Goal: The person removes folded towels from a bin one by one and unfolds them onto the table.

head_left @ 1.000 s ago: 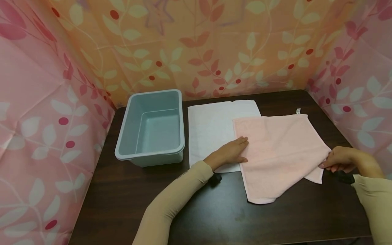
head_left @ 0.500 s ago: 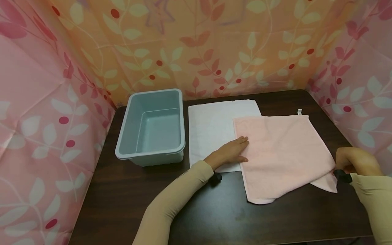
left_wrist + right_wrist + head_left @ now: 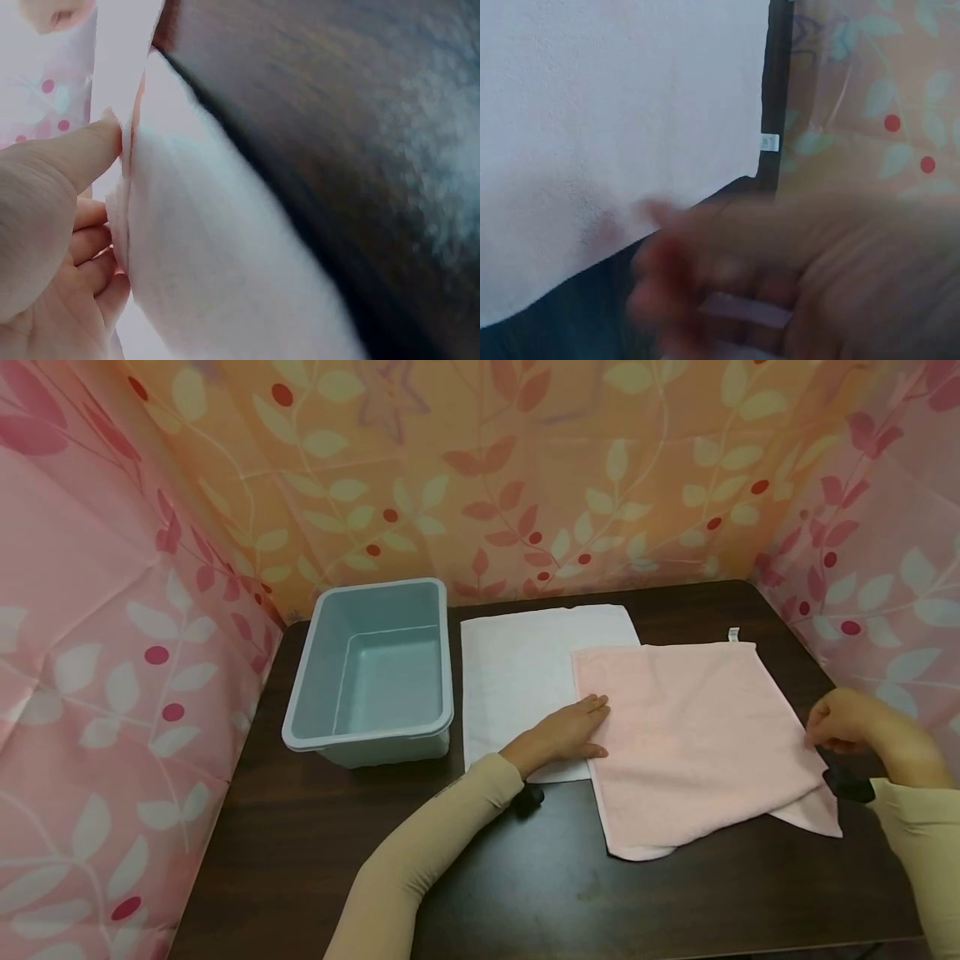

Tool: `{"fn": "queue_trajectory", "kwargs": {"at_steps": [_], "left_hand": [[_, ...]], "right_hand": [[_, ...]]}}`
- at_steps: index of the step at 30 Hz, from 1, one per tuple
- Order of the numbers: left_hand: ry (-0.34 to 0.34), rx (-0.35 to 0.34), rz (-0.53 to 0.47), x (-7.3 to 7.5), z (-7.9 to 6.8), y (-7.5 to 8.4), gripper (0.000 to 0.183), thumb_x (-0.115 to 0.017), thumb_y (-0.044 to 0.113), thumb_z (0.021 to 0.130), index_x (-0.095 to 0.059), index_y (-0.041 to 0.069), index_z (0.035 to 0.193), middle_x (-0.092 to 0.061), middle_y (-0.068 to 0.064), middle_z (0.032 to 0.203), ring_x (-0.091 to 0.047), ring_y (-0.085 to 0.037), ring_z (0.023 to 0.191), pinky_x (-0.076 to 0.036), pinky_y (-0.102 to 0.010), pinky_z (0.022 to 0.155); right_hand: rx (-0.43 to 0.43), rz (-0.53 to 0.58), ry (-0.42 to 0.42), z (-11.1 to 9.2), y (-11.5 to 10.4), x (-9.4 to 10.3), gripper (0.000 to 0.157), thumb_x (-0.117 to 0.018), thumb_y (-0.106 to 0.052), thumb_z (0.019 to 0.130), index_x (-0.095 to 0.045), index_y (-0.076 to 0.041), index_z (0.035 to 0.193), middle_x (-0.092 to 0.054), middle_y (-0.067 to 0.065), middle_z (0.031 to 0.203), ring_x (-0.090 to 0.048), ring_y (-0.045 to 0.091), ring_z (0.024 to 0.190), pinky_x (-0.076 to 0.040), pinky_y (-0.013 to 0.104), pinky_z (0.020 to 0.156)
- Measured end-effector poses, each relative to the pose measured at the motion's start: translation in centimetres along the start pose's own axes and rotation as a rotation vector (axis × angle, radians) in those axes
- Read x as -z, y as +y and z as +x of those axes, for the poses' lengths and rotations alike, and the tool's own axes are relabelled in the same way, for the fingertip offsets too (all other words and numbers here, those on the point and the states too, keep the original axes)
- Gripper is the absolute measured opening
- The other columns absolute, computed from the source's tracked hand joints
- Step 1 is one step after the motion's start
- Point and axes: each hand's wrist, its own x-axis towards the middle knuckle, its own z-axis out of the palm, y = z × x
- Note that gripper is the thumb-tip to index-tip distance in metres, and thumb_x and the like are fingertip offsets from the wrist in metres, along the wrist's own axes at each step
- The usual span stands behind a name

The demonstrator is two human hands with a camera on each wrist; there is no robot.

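A pink towel (image 3: 690, 735) lies spread on the table, its lower right corner folded beneath and sticking out. My left hand (image 3: 561, 733) rests on the towel's left edge with fingers extended; in the left wrist view its thumb (image 3: 94, 150) and fingertips touch that edge. Partly under the pink towel is a white towel (image 3: 525, 685). Beside the pink towel's right edge hovers my right hand (image 3: 851, 722), fingers loosely bent and holding nothing. It is blurred in the right wrist view, where the towel's small tag (image 3: 769, 142) shows.
A light blue plastic tub (image 3: 442, 693) stands on the left part of the dark wooden table (image 3: 300, 860). Patterned curtains (image 3: 480, 485) enclose the table at the back and both sides. A black wrist camera (image 3: 847, 785) sits at the right sleeve.
My right hand drew the towel's lower right corner rightward and toward me, released it, then moved up along the right edge. My left hand has stayed in place.
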Motion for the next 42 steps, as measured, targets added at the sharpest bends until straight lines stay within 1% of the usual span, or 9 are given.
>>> {"fn": "queue_trajectory", "kwargs": {"at_steps": [3,6,8,11,16,19,27,33,42], "left_hand": [[0.007,-0.012,0.035,0.0,0.0,0.4,0.074,-0.059,0.041,0.098,-0.03,0.004,0.155,-0.025,-0.009,0.165,-0.02,-0.02,0.155,-0.018,-0.026,0.126],[0.029,-0.06,0.082,0.2,-0.1,1.4,0.069,-0.059,0.036,0.099,-0.032,0.004,0.154,-0.028,-0.008,0.164,-0.023,-0.019,0.154,-0.02,-0.024,0.125],[0.049,-0.116,0.11,0.3,-0.2,2.6,0.065,-0.058,0.033,0.1,-0.034,0.005,0.153,-0.03,-0.007,0.163,-0.025,-0.017,0.154,-0.02,-0.023,0.125],[0.065,-0.215,0.114,0.6,-0.7,4.9,0.059,-0.056,0.032,0.101,-0.038,0.008,0.152,-0.034,-0.003,0.162,-0.028,-0.013,0.152,-0.022,-0.019,0.123],[0.034,-0.393,0.11,0.6,-1.9,8.7,0.048,-0.054,0.034,0.102,-0.049,0.019,0.147,-0.05,0.007,0.151,-0.043,-0.004,0.142,-0.032,-0.011,0.114],[0.004,-0.449,0.113,0.0,-2.8,9.9,0.037,-0.056,0.037,0.1,-0.061,0.025,0.135,-0.065,0.012,0.129,-0.058,0.001,0.119,-0.043,-0.007,0.099],[-0.117,-0.311,0.154,-2.1,-3.9,10.8,0.027,-0.072,0.052,0.086,-0.066,0.031,0.102,-0.064,0.02,0.094,-0.059,0.007,0.084,-0.048,-0.011,0.07],[-0.131,-0.282,0.128,-2.4,-3.8,10.6,0.013,-0.07,0.035,0.088,-0.06,0.028,0.086,-0.059,0.019,0.08,-0.049,0.003,0.069,-0.041,-0.015,0.058],[-0.287,-0.286,-0.411,-1.5,-2.9,8.6,0.005,-0.063,0.021,0.095,-0.062,0.017,0.095,-0.057,0.008,0.065,-0.052,-0.002,0.048,-0.044,-0.006,0.064]], "right_hand": [[0.162,-0.043,0.199,1.2,-0.8,-0.3,0.023,-0.074,-0.02,0.086,-0.072,-0.001,0.097,-0.072,0.013,0.086,-0.062,0.016,0.073,-0.052,0.031,0.066],[0.265,-0.051,0.3,2.4,-1.5,-1.0,0.04,-0.077,-0.026,0.085,-0.068,-0.004,0.117,-0.063,0.027,0.123,-0.061,0.037,0.108,-0.05,0.053,0.091],[0.304,-0.019,0.302,3.1,-1.8,-1.4,0.054,-0.079,-0.027,0.082,-0.062,-0.003,0.128,-0.049,0.034,0.138,-0.044,0.054,0.127,-0.037,0.07,0.099],[0.345,0.024,0.269,4.2,-2.0,-1.8,0.07,-0.081,-0.026,0.08,-0.051,-0.001,0.139,-0.031,0.037,0.15,-0.024,0.061,0.138,-0.021,0.078,0.104],[0.354,-0.021,0.204,5.3,-2.0,-2.4,0.078,-0.079,-0.028,0.081,-0.044,0.001,0.144,-0.024,0.04,0.152,-0.019,0.062,0.14,-0.019,0.079,0.105],[0.35,-0.03,0.186,5.5,-2.2,-2.5,0.079,-0.079,-0.029,0.081,-0.044,0.001,0.145,-0.024,0.04,0.152,-0.02,0.062,0.14,-0.02,0.078,0.105],[0.354,-0.013,0.172,5.6,-2.3,-2.4,0.08,-0.079,-0.027,0.081,-0.042,0.002,0.145,-0.021,0.04,0.153,-0.015,0.062,0.142,-0.016,0.078,0.108],[0.356,-0.017,0.17,5.6,-2.3,-2.4,0.079,-0.079,-0.028,0.081,-0.043,0.001,0.145,-0.021,0.04,0.153,-0.016,0.062,0.142,-0.017,0.078,0.108],[0.35,-0.023,0.163,5.7,-2.1,-2.4,0.08,-0.079,-0.028,0.081,-0.042,0.001,0.146,-0.022,0.04,0.153,-0.017,0.061,0.142,-0.018,0.077,0.108]]}}
